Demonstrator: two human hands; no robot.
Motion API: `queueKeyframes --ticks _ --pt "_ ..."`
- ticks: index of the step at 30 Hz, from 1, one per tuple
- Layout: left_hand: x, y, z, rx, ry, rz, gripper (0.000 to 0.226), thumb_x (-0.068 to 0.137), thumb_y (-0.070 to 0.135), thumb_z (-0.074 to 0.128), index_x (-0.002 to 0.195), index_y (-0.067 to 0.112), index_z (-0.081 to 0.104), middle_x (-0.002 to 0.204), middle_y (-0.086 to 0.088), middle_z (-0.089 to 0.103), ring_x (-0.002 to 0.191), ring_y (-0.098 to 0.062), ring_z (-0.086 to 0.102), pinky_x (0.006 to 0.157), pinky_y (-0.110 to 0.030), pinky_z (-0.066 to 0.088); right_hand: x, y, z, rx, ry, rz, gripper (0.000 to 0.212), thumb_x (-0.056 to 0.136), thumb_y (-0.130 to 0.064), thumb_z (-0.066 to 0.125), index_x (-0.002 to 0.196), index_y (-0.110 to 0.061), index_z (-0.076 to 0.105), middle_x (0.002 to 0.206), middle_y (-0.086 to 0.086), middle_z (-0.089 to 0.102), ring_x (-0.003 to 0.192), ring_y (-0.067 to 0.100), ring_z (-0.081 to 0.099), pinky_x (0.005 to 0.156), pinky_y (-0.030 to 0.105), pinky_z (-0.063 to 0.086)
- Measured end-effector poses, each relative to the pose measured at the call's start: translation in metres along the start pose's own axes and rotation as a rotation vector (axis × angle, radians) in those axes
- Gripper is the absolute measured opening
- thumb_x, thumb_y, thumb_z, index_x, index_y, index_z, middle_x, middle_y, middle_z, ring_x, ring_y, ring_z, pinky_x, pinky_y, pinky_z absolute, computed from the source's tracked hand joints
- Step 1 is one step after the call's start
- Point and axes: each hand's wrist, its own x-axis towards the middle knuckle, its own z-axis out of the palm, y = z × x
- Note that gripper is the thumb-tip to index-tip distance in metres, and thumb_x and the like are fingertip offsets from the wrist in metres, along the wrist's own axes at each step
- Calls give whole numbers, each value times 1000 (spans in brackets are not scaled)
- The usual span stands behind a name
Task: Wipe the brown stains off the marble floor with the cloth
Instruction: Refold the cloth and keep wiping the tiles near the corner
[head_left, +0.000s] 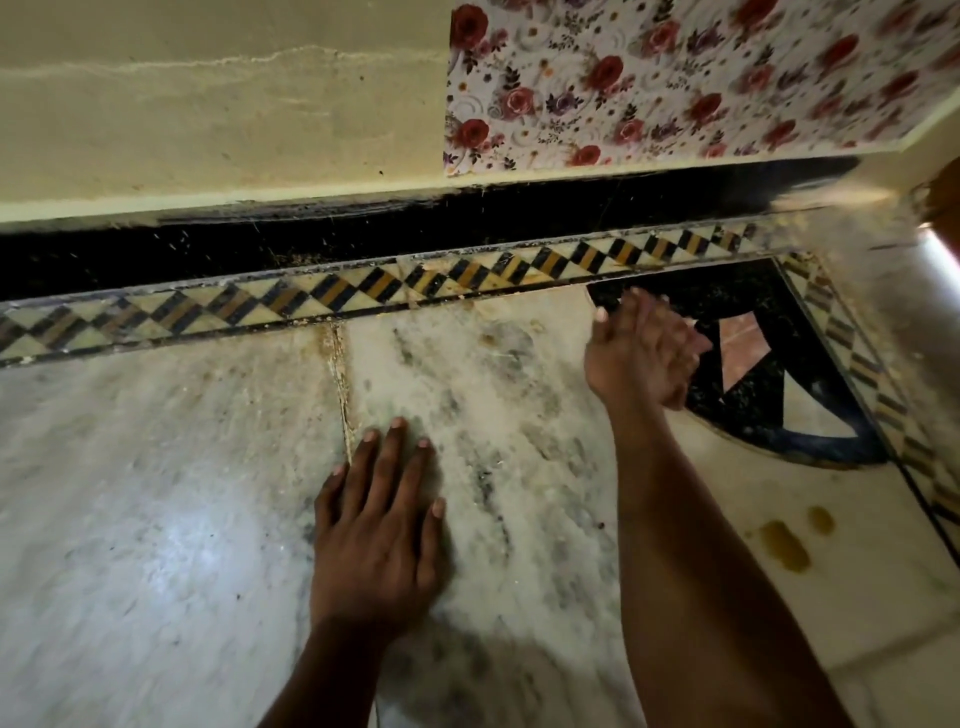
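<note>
My left hand (382, 525) lies flat, palm down, on the white and grey marble floor (156, 493), fingers spread, holding nothing. My right hand (641, 353) is raised a little above the floor farther right, blurred by motion, fingers extended and apart with nothing in them. Brown stains (784, 545) sit on the floor to the right of my right forearm. A brownish crusty line (340, 374) runs along the tile joint just left of my left fingertips, with more brown smears (488, 340) near the patterned border. No cloth is in view.
A diamond-patterned border strip (363, 296) and a black skirting (363, 234) run along the cream wall (208, 104). Floral paper (675, 78) covers the wall's right part. A black inlay with pink and white shapes (769, 374) fills the corner. A shiny metal object (940, 254) shows at right.
</note>
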Motion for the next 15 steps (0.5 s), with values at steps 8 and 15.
queueKeyframes --ticks 8,15 --pt "-2 2 -2 -2 -13 2 67 105 50 33 168 27 34 181 4 16 168 -24 18 128 -54 26 -69 58 5 -158 -54 -601 59 110 -64 12 166 -54 -3 181 -9 -1 167 28 -5 131 58 5" --pt "-1 0 -1 19 13 15 66 105 48 34 166 24 41 180 0 23 167 -26 22 126 -55 28 35 46 -40 -14 -64 21 69 111 -62 11 170 -34 -12 179 6 -21 163 40 -22 129 65 -10"
